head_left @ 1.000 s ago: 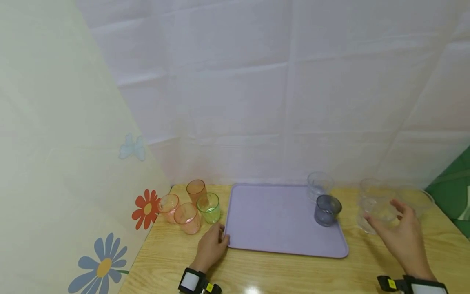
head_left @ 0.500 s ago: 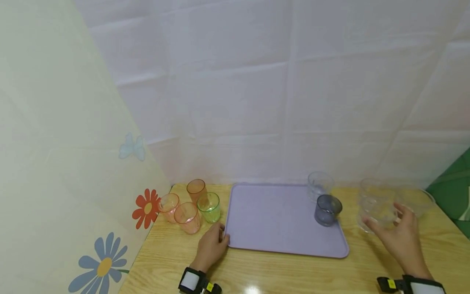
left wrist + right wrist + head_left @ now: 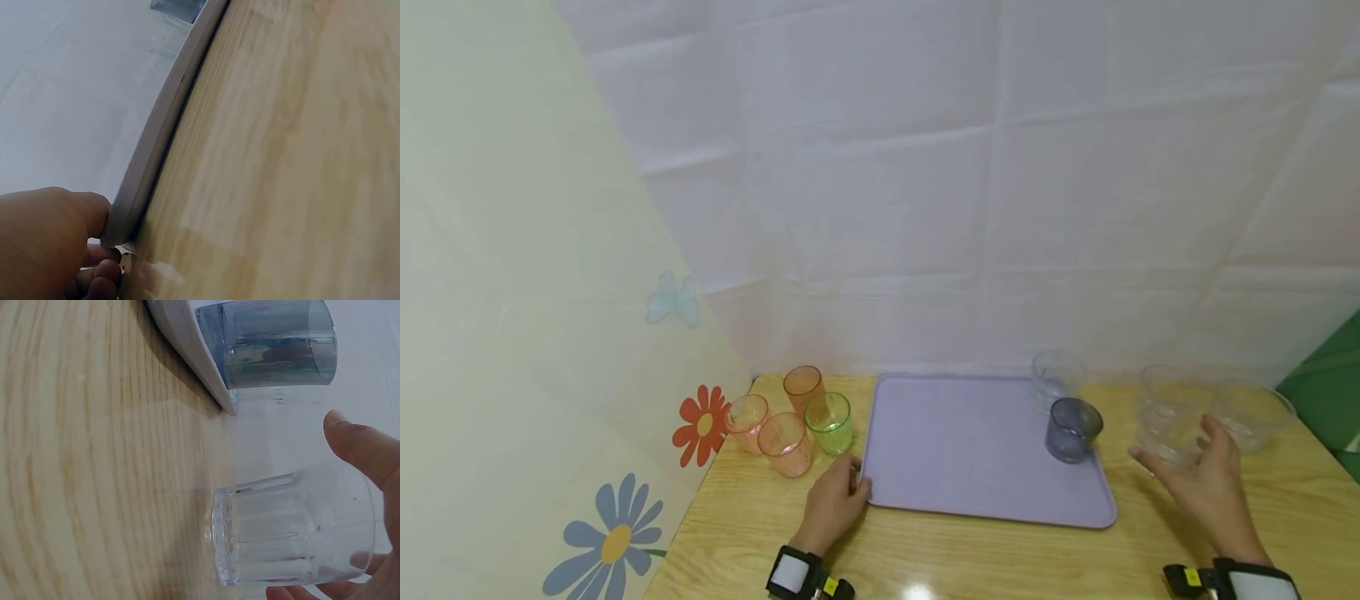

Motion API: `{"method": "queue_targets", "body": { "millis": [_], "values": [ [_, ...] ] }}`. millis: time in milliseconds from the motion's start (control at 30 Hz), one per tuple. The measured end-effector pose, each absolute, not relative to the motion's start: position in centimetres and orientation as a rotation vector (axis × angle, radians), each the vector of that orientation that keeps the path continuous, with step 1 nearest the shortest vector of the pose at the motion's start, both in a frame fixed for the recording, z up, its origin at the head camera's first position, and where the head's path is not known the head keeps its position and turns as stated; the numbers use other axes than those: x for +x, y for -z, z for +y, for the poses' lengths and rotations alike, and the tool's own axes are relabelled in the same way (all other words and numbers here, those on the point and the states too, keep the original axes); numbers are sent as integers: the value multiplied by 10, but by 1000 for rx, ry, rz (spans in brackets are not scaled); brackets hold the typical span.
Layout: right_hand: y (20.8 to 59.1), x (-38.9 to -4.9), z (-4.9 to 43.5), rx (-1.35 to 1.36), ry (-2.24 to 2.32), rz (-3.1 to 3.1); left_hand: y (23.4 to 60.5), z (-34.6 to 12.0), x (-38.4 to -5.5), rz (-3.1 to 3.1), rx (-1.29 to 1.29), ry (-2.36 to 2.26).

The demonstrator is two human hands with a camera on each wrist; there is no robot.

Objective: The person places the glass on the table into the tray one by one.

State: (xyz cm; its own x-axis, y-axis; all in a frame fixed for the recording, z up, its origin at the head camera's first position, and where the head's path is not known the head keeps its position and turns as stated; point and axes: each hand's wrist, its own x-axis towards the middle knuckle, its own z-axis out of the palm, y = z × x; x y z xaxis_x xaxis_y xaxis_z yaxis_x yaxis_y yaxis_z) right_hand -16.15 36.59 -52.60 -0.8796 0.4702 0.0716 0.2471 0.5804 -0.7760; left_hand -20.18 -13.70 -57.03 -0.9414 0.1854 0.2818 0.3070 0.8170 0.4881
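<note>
At the near left corner of a lilac tray (image 3: 955,450), my left hand (image 3: 833,504) grips the rim. In the left wrist view the thumb lies over the tray edge (image 3: 156,131) and the other fingers are tucked at its underside. My right hand (image 3: 1210,492) is at the right, beside a clear glass cup (image 3: 294,531) standing upright on the table. Its thumb (image 3: 359,447) is apart from the cup, and the other fingers are spread along the far side. On the tray's right part stand a grey-blue cup (image 3: 1073,433) and a clear cup (image 3: 1054,375) behind it.
Left of the tray stand two pink-orange cups (image 3: 785,447), a brown cup (image 3: 803,387) and a green cup (image 3: 831,427). More clear glassware (image 3: 1247,412) stands at the far right of the wooden table (image 3: 1000,554). A white cloth wall (image 3: 880,208) closes the back.
My right hand has come slightly down and to the left beside the clear cup. My left hand stays on the tray corner, and the tray and coloured cups keep their places.
</note>
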Motion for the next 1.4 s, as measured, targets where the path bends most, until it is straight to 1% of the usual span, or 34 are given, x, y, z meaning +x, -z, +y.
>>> {"method": "queue_targets", "body": {
  "millis": [233,667,1167,1400],
  "values": [
    [529,-164,367,-572,-1214,-2492,569,-135,-203,-2783,-376,822],
    [528,-167,369,-642,-1226,-2492,567,-133,-205,-2775,-383,817],
    [533,-173,374,-661,-1251,-2468,566,-132,-209,-2763,-383,813],
    [540,-167,368,-636,-1264,-2452,574,-136,-204,-2758,-372,811]
  ]
}}
